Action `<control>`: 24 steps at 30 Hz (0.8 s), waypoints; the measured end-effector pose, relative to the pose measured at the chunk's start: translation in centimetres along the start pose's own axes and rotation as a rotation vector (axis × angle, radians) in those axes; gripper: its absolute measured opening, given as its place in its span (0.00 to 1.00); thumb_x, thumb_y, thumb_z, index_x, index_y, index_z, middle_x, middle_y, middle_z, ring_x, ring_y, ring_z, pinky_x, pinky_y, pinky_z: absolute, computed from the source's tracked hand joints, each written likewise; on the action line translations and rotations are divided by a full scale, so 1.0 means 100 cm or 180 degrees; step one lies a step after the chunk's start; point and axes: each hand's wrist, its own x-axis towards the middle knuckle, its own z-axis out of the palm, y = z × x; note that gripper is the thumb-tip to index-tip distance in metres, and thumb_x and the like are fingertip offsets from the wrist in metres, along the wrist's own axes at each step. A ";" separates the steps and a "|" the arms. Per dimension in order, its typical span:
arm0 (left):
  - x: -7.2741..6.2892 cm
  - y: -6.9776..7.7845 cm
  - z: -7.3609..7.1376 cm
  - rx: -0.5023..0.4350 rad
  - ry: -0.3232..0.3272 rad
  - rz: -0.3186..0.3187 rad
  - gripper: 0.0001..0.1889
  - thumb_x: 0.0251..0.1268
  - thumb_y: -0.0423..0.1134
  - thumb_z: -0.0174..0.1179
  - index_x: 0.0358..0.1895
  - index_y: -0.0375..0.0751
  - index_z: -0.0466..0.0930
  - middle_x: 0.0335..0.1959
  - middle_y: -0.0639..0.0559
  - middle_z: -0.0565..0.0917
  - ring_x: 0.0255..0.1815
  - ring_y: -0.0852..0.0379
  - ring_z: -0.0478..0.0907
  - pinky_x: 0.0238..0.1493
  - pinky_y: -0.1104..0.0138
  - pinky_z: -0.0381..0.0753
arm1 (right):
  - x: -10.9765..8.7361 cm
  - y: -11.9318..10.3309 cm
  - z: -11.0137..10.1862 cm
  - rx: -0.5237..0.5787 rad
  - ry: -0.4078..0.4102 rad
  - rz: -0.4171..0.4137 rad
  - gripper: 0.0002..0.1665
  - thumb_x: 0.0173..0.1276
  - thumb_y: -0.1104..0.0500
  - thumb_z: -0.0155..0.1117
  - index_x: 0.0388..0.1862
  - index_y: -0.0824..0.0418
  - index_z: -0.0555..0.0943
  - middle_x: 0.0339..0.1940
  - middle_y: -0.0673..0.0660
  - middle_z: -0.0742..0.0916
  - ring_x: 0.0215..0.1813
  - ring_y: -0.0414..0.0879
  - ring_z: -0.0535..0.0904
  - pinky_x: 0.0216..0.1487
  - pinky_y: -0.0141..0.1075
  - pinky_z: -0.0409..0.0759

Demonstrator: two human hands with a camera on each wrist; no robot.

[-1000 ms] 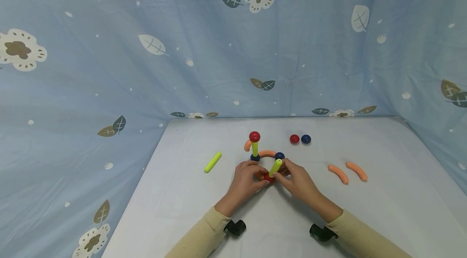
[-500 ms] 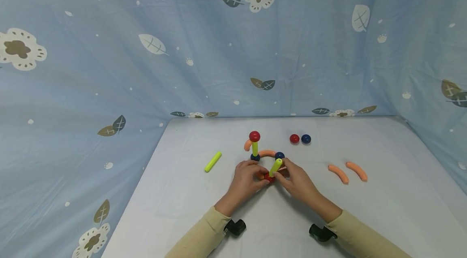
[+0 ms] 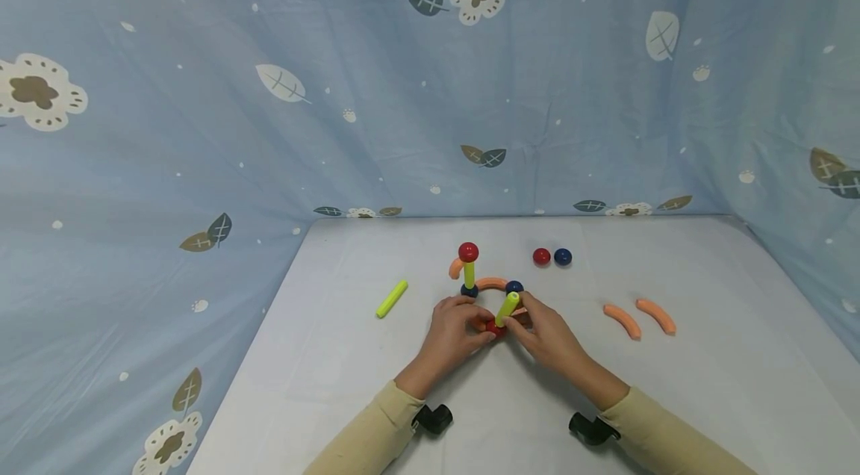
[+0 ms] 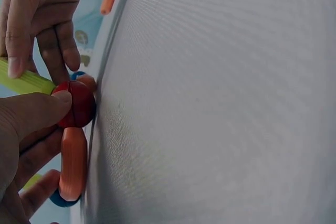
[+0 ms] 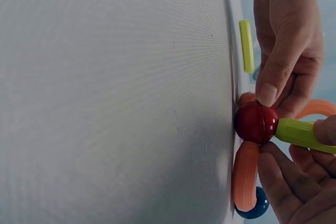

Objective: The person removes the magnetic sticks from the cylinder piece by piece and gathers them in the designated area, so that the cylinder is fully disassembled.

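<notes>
In the head view my left hand [image 3: 458, 331] pinches a red ball [image 4: 76, 104] low over the table, thumb on its near side. My right hand [image 3: 549, 331] pinches a yellow-green rod [image 3: 507, 308] that rises, tilted, from this red ball; the rod's end meets the ball in the right wrist view. Curved orange rods run from the ball on either side, one orange rod [image 4: 73, 163] reaching a blue ball [image 5: 253, 205]. Beyond the hands, another orange rod [image 3: 492, 283] links two blue balls. On the left one stands an upright yellow-green rod [image 3: 469, 275] topped by a red ball [image 3: 468, 252].
A loose yellow-green rod [image 3: 392, 299] lies left of the hands. At the back right rest a red ball [image 3: 541, 257] and a blue ball [image 3: 563, 257]. Two curved orange rods [image 3: 622, 322] lie to the right. A short orange piece [image 3: 456, 268] shows behind the upright rod.
</notes>
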 end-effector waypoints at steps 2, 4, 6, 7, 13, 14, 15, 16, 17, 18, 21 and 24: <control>0.000 0.001 -0.001 0.0003 -0.0006 -0.0001 0.13 0.57 0.45 0.77 0.45 0.53 0.91 0.35 0.64 0.88 0.62 0.54 0.77 0.68 0.51 0.68 | 0.001 -0.001 -0.002 0.0048 -0.0003 0.0066 0.16 0.74 0.59 0.65 0.56 0.62 0.74 0.46 0.57 0.86 0.46 0.49 0.86 0.47 0.44 0.86; 0.000 0.002 -0.002 0.0007 -0.0004 0.0004 0.12 0.56 0.44 0.77 0.45 0.53 0.91 0.36 0.64 0.88 0.62 0.54 0.77 0.68 0.51 0.69 | 0.002 -0.002 -0.003 0.0105 -0.0006 0.0139 0.15 0.75 0.58 0.65 0.54 0.62 0.74 0.45 0.56 0.85 0.44 0.47 0.86 0.43 0.40 0.86; 0.001 0.003 -0.003 0.0008 -0.0014 0.0002 0.12 0.56 0.44 0.77 0.45 0.53 0.91 0.36 0.64 0.88 0.62 0.54 0.77 0.67 0.52 0.69 | 0.004 -0.002 -0.005 0.0175 -0.0016 0.0205 0.14 0.75 0.57 0.65 0.53 0.61 0.73 0.44 0.56 0.85 0.42 0.45 0.85 0.40 0.37 0.84; 0.001 0.003 -0.003 0.0012 -0.0024 -0.0006 0.12 0.56 0.44 0.77 0.45 0.53 0.91 0.36 0.63 0.89 0.62 0.54 0.77 0.68 0.52 0.69 | 0.004 -0.002 -0.005 0.0188 -0.0017 0.0214 0.15 0.75 0.56 0.65 0.53 0.61 0.74 0.44 0.56 0.85 0.42 0.44 0.85 0.40 0.36 0.84; 0.001 0.003 -0.004 0.0000 -0.0047 -0.0022 0.12 0.56 0.44 0.77 0.45 0.53 0.91 0.36 0.63 0.89 0.62 0.54 0.77 0.68 0.52 0.69 | 0.002 0.000 -0.006 0.0197 0.0064 0.0184 0.13 0.74 0.57 0.66 0.50 0.60 0.75 0.46 0.56 0.85 0.44 0.45 0.87 0.46 0.41 0.86; 0.001 0.003 -0.004 -0.0008 -0.0044 -0.0021 0.12 0.56 0.44 0.77 0.44 0.53 0.91 0.36 0.63 0.89 0.62 0.54 0.77 0.68 0.52 0.69 | 0.002 0.000 -0.006 0.0180 0.0092 0.0187 0.13 0.73 0.57 0.67 0.50 0.59 0.75 0.45 0.55 0.86 0.44 0.46 0.87 0.47 0.42 0.86; 0.001 0.003 -0.004 -0.0011 -0.0041 -0.0023 0.12 0.56 0.44 0.77 0.44 0.53 0.91 0.36 0.63 0.88 0.62 0.54 0.77 0.68 0.52 0.69 | 0.001 0.000 -0.006 0.0157 0.0120 0.0184 0.13 0.73 0.57 0.68 0.50 0.59 0.76 0.45 0.54 0.86 0.45 0.47 0.87 0.48 0.43 0.86; 0.001 0.003 -0.004 -0.0018 -0.0037 -0.0027 0.12 0.56 0.44 0.77 0.44 0.52 0.91 0.36 0.63 0.88 0.62 0.54 0.77 0.68 0.52 0.68 | 0.001 0.000 -0.007 0.0140 0.0143 0.0169 0.13 0.72 0.57 0.68 0.50 0.59 0.76 0.44 0.54 0.86 0.45 0.47 0.86 0.49 0.44 0.86; 0.001 0.003 -0.004 -0.0025 -0.0036 -0.0031 0.12 0.56 0.44 0.77 0.44 0.52 0.91 0.37 0.63 0.88 0.62 0.55 0.77 0.68 0.52 0.68 | 0.000 0.001 -0.007 0.0113 0.0165 0.0161 0.13 0.72 0.58 0.68 0.50 0.59 0.76 0.44 0.54 0.86 0.46 0.48 0.86 0.49 0.44 0.86; 0.001 0.003 -0.004 -0.0034 -0.0038 -0.0041 0.12 0.56 0.44 0.77 0.44 0.52 0.91 0.37 0.63 0.88 0.62 0.55 0.76 0.68 0.52 0.68 | 0.000 0.001 -0.008 0.0094 0.0188 0.0144 0.14 0.71 0.58 0.69 0.50 0.59 0.77 0.44 0.53 0.87 0.46 0.48 0.86 0.50 0.44 0.86; 0.000 0.004 -0.003 -0.0027 -0.0056 -0.0076 0.12 0.57 0.45 0.77 0.45 0.52 0.91 0.36 0.64 0.88 0.63 0.55 0.76 0.69 0.52 0.68 | -0.002 0.004 -0.010 0.0042 0.0269 0.0126 0.14 0.70 0.59 0.71 0.50 0.58 0.78 0.43 0.52 0.87 0.46 0.47 0.86 0.49 0.41 0.86; 0.000 0.005 -0.003 0.0001 -0.0063 -0.0089 0.13 0.57 0.45 0.77 0.45 0.52 0.91 0.36 0.64 0.88 0.63 0.54 0.75 0.68 0.50 0.69 | -0.004 0.007 -0.013 0.0038 0.0312 0.0135 0.14 0.68 0.59 0.72 0.49 0.57 0.80 0.43 0.51 0.86 0.44 0.45 0.86 0.46 0.38 0.86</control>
